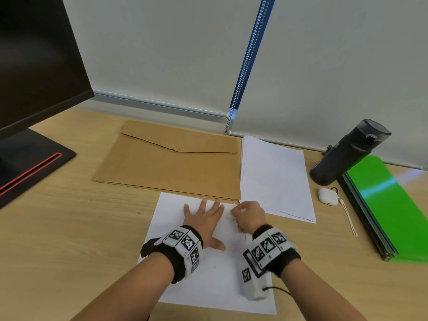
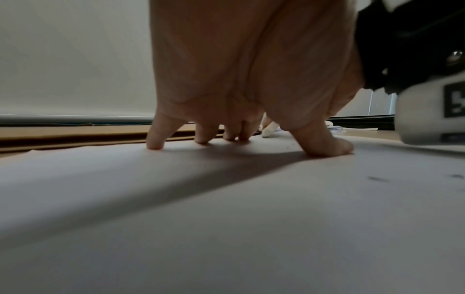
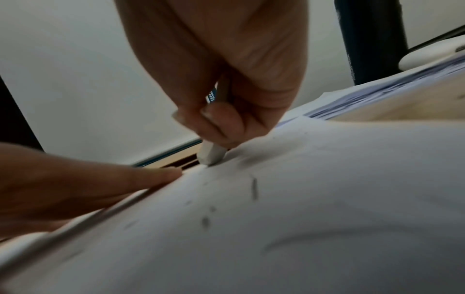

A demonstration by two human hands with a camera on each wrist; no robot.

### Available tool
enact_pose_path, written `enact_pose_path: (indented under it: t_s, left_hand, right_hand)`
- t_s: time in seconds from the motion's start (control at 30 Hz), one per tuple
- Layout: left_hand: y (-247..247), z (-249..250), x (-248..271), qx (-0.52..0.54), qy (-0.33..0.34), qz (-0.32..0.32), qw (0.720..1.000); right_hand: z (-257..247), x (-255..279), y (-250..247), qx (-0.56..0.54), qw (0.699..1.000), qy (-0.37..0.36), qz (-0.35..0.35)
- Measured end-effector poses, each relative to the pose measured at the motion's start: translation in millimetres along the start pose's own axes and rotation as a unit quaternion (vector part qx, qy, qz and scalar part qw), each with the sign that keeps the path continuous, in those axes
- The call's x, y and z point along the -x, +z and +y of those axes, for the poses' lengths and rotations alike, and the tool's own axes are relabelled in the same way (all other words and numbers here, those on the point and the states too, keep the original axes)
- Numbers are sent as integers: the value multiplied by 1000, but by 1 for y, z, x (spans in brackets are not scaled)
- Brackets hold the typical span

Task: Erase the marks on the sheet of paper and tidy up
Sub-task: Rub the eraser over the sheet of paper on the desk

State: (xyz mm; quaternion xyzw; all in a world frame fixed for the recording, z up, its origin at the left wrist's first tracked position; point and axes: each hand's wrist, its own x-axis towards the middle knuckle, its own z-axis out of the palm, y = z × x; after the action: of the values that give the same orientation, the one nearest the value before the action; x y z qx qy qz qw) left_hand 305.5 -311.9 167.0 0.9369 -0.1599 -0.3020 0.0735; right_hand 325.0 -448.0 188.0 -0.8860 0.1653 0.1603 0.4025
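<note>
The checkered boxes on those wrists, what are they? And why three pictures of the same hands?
Those boxes are wristbands with small cameras, worn by a person, not a machine. The big picture comes from a camera on the person's head, looking down at a wooden desk. The other two come from the wrist cameras, looking along each hand from very low down.

The left hand presses flat on a sheet of paper so it won't slide. The right hand pinches a white eraser and touches its tip to the paper, near grey pencil marks.

Also on the desk: a brown envelope, more white paper, a dark bottle, a green folder, a small white case and a monitor.
</note>
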Motion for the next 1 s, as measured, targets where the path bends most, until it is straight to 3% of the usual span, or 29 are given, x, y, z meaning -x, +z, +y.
enact_pose_path:
  t_s: [0.1, 0.23, 0.43, 0.53, 0.6, 0.77, 0.9, 0.93, 1.0]
  left_hand:
    - [1, 0, 0, 3, -1, 1, 1000]
    - [0, 0, 0, 19, 0, 7, 1000]
    - [1, 0, 1, 13, 1, 6, 1000]
    - [0, 0, 1, 31, 3, 10, 999]
    - [0, -1, 1, 24, 4, 10, 1000]
    - [0, -1, 1, 9, 0, 4, 1000]
    - [-1, 0, 2, 16, 3, 6, 1000]
    - [-1, 0, 2, 11, 4, 4, 1000]
    - [0, -1, 2, 0, 4, 2, 1000]
  right_hand:
    - [-3, -6, 2, -14, 998, 5, 59]
    - [-2, 14, 20, 1, 1000, -6, -31]
    - [-6, -7, 7, -18, 997, 9, 73]
    - [-5, 8, 20, 9, 1000, -4, -3]
    - [-4, 6, 15, 9, 1000, 1, -18]
    - [-5, -9, 4, -13, 997, 12, 72]
    - [2, 21, 18, 10, 999, -2, -40]
    - [3, 22, 15, 7, 999, 1, -52]
    - [6, 7, 2, 1, 1000, 14, -7]
